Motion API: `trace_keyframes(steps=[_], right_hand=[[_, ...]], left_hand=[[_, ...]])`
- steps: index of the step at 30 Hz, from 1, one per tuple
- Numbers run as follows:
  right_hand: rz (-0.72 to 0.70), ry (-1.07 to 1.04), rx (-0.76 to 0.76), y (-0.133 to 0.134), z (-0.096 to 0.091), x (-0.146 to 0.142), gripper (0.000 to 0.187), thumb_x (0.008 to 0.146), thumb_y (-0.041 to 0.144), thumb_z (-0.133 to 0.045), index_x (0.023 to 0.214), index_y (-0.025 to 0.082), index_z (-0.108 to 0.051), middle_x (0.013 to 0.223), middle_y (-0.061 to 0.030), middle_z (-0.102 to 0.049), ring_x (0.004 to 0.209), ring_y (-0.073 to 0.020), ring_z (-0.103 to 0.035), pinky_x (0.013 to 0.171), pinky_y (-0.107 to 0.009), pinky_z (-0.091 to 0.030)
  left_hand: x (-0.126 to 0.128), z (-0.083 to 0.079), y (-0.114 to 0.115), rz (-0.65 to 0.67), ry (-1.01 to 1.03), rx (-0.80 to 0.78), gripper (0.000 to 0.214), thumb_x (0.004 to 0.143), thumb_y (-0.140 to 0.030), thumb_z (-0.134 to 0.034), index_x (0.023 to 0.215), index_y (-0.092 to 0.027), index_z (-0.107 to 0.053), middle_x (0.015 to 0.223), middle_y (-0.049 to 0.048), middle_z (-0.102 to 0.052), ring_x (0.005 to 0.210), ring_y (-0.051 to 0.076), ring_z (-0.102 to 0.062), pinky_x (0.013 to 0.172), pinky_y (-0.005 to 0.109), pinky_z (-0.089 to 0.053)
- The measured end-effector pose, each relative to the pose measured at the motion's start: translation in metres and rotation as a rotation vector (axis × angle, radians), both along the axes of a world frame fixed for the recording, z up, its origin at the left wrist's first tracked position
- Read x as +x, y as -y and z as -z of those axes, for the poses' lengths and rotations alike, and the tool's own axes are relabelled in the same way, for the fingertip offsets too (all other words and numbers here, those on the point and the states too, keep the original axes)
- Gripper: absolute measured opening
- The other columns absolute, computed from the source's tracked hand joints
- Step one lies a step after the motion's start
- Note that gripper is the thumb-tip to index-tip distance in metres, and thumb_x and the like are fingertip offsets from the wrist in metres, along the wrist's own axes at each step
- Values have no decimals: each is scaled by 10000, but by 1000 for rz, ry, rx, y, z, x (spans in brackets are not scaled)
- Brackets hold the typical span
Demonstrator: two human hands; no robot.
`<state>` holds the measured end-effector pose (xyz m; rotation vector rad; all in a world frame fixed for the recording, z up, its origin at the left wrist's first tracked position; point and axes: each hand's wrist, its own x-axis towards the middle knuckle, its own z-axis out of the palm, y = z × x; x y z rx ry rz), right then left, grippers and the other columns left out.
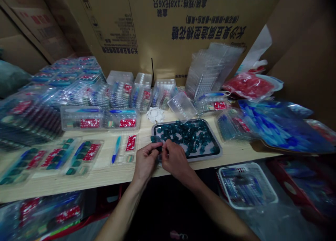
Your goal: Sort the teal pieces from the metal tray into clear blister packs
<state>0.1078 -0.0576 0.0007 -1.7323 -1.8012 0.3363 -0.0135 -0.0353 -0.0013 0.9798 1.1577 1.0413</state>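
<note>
My left hand point(147, 158) and my right hand point(175, 158) meet at the front left corner of a tray point(219, 150). Fingers of both are closed in a pinch around a small dark green piece point(159, 148), mostly covered by the fingertips. Many similar glossy dark green pieces point(195, 136) lie scattered in the tray. Left of my hands, a clear blister tray point(122, 153) holds a blue pen point(116, 149), a red patterned packet point(131, 143) and a small pale block. Farther left, several clear trays point(82, 158) also contain green pieces.
Filled clear packs point(31, 111) are stacked at the left and back. Nested empty trays point(203, 71) stand before a large cardboard box point(157, 31). Blue pens point(275, 125) in plastic and a bag of red packets point(249, 85) lie right. A white basket point(274, 195) sits below the table edge.
</note>
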Motion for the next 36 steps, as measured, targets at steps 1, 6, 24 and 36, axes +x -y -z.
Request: trace_keyframes(steps=[1,6,24,36], right_hand=[[6,-26,3,-2,-1,2,86,839,126,-477,836,205,-509,749,-45,-630,724,-205,-607,664,-299,-385],[-136,-245,-14,-11,-4,18,103,893,173,-479,981,187,-529,832,-31,-668,756,-172,-639,700,-265,-432],[-164,50,-217,23,16,1,259,881,53,-453,1053,106,-639,1043,-141,-624,1030,-229,-565,943,-337,-443],[28,380,-141,7,23,45,266,766,17,-510,991,135,-586,1011,-157,-601,957,-295,-521,833,-423,-364]], left_hand=[[-2,-3,0,27,58,-38,305,669,-201,-707,961,-167,-788,889,58,-775,758,155,-683,723,238,-518],[-24,-17,-9,85,154,-68,446,644,-328,-852,1055,-175,-769,1097,104,-748,898,180,-694,874,283,-522],[-39,31,-26,371,-848,897,276,930,-154,-494,1101,-197,-707,943,83,-655,883,182,-627,752,292,-526],[-38,28,-10,218,-755,910,266,927,-205,-539,1159,-200,-669,1084,94,-665,996,183,-659,850,297,-551]])
